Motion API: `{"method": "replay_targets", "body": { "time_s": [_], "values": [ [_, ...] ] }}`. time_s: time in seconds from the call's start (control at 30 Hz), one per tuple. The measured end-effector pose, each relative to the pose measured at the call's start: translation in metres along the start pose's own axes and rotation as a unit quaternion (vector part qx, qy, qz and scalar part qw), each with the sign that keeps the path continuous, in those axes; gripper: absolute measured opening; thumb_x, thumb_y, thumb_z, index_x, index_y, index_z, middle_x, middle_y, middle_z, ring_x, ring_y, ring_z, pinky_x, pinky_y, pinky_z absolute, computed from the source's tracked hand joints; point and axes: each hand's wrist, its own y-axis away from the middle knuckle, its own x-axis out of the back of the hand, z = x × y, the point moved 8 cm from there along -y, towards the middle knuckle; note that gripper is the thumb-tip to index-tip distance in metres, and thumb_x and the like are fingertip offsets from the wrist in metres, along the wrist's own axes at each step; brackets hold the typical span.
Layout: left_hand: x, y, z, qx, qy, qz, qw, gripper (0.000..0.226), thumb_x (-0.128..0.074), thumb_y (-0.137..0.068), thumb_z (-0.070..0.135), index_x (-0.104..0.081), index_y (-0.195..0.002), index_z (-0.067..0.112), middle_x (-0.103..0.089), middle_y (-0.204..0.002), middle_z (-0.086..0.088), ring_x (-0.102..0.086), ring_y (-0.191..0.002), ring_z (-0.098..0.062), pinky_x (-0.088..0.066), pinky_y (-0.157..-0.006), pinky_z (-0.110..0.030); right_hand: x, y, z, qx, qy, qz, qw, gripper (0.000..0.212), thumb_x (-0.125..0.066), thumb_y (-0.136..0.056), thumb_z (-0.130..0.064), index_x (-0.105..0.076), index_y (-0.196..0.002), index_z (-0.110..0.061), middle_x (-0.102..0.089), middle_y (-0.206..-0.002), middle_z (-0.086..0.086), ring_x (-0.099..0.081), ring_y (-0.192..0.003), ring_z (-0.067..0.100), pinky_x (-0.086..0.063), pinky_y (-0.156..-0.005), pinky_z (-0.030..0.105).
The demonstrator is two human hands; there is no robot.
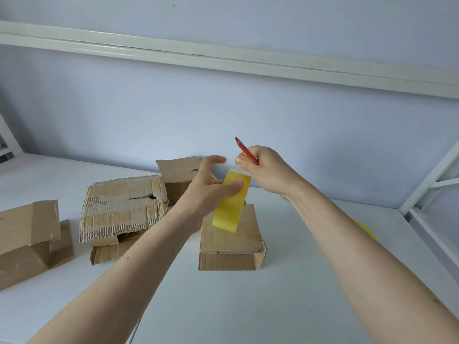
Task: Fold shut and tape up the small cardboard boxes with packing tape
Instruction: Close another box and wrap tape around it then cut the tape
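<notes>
White surface [248,306] carries everything, wall behind it, white frame rail on the right.

Biggest box [124,207]: battered, outer paper torn off to the ribbing, sits tilted on top of another flattened box [109,252], left of centre. Looks already closed; can't tell if taped.

Far-left box [27,237]: one flap folded over the top, partly cut off by the frame edge.

Back box [176,170]: behind the left hand, flap partly raised, probably still to do.

Centre box [231,242]: the small one directly under both hands, flaps folded down flat, front flap edge showing. Likely the one being worked now, hence it sits square in front of the person.

Tape strip [232,199]: yellow, translucent, hangs above the centre box, well off its top, lower end loose. Held high so it stays taut and doesn't stick to itself.

Left hand [211,192]: thumb pressed on the upper part of the strip, other fingers behind it or spread upward; pinching the tape.

Right hand [263,167]: curled round a red cutter [246,150], tip pointing up and away, just beside the strip's top edge. Reads as cutting or having just cut the strip.

Yellow object [367,232] peeks out behind the right forearm, possibly the roll; mostly hidden.

Judgement: strip not yet on the seam.
</notes>
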Motion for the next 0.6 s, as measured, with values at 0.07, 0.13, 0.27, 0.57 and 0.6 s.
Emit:
{"method": "replay_targets", "body": {
  "time_s": [0.07,0.13,0.27,0.57,0.6],
  "values": [
    [-0.002,0.001,0.003,0.000,-0.012,-0.004,1.000,0.029,-0.072,-0.092,0.021,-0.056,-0.116,0.027,-0.075,-0.099,-0.016,-0.072,-0.073,-0.019,-0.056,-0.071,-0.035,-0.003,-0.002,0.000,-0.007,0.005,-0.008,1.000,0.030,-0.052,-0.103,-0.026,-0.057,-0.087,-0.001,-0.045,-0.078,0.002,-0.041,-0.070,0.016,-0.035,-0.068,0.033],
    [-0.001,0.001,0.002,-0.003,0.002,0.004,1.000,0.027,-0.072,-0.092,0.020,-0.059,-0.116,0.024,-0.074,-0.100,-0.017,-0.072,-0.070,-0.017,-0.056,-0.071,-0.035,0.000,-0.004,0.004,-0.022,-0.031,0.005,0.999,0.022,-0.058,-0.100,-0.027,-0.063,-0.096,-0.006,-0.052,-0.082,0.000,-0.049,-0.076,0.015,-0.039,-0.072,0.030],
    [0.003,0.004,-0.004,0.007,0.056,0.009,0.998,0.033,-0.072,-0.091,0.014,-0.057,-0.120,0.017,-0.071,-0.092,-0.007,-0.072,-0.063,-0.014,-0.056,-0.055,-0.025,0.011,0.000,0.020,-0.090,-0.099,0.001,0.991,0.039,-0.061,-0.094,-0.050,-0.058,-0.124,-0.024,-0.058,-0.102,-0.006,-0.057,-0.096,0.011,-0.042,-0.078,0.023],
    [-0.003,0.003,-0.001,-0.008,0.005,0.004,1.000,0.037,-0.079,-0.086,0.025,-0.060,-0.118,0.025,-0.072,-0.110,-0.020,-0.073,-0.081,-0.021,-0.057,-0.087,-0.051,-0.013,0.007,0.025,-0.069,0.048,-0.040,0.996,0.039,-0.043,-0.098,-0.055,-0.068,-0.074,-0.037,-0.054,-0.080,-0.004,-0.049,-0.089,0.020,-0.038,-0.088,0.042],
    [-0.003,0.003,-0.001,-0.009,-0.003,0.007,1.000,0.040,-0.083,-0.082,0.031,-0.061,-0.116,0.027,-0.071,-0.111,-0.022,-0.071,-0.084,-0.024,-0.053,-0.092,-0.057,-0.012,0.007,0.025,-0.060,0.037,-0.017,0.997,0.035,-0.050,-0.097,-0.053,-0.073,-0.078,-0.033,-0.058,-0.077,0.000,-0.053,-0.085,0.020,-0.042,-0.085,0.042]
  ]
}}
